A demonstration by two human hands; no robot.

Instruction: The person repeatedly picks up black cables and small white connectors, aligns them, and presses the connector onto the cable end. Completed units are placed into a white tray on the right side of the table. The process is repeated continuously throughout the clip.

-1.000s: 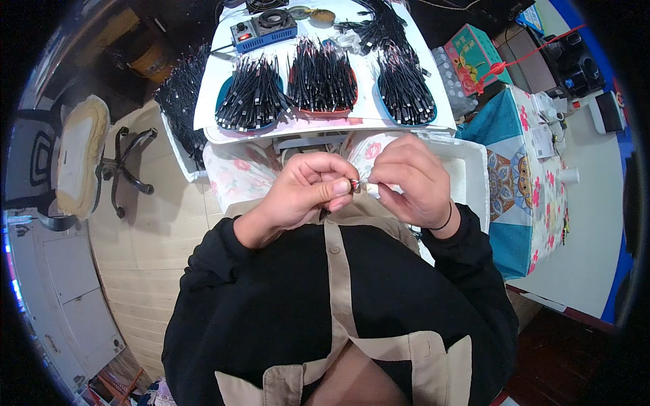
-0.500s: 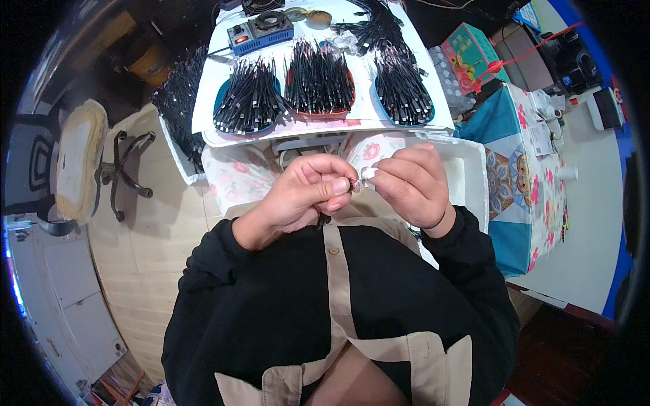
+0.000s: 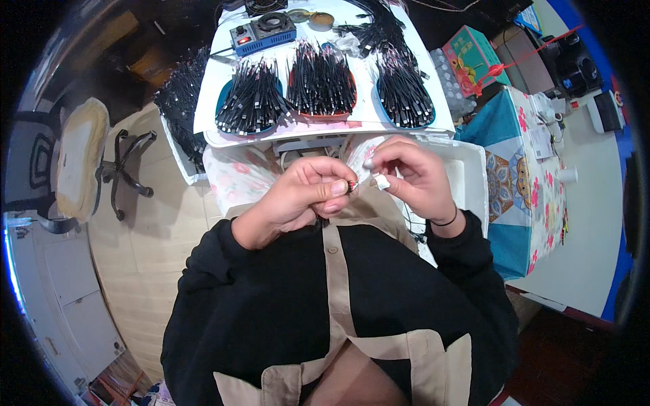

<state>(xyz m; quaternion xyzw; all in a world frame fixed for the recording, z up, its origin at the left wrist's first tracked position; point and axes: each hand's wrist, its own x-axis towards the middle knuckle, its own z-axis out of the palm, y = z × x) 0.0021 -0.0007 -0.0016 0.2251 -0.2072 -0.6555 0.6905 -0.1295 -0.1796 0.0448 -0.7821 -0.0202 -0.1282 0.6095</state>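
My left hand is closed in a pinch on the end of a thin black cable, with a short bit of red and bare wire ends sticking out past the fingertips toward the right. Part of the dark cable hangs below the palm. Just right of the wires, my right hand has its thumb and index finger apart. Something white covers its thumb tip, and the index fingertip looks covered in grey-white too. No cable shows in the right hand.
Ahead, a white table bears blue and red trays packed with black cables, and a blue device with a lit red switch. A white foam box stands at right, a cable-filled box at left, with a wheeled chair beyond.
My right thumb and index finger have parted from their pinch at the wire ends, and the hand has shifted slightly. My left hand keeps its hold on the cable.
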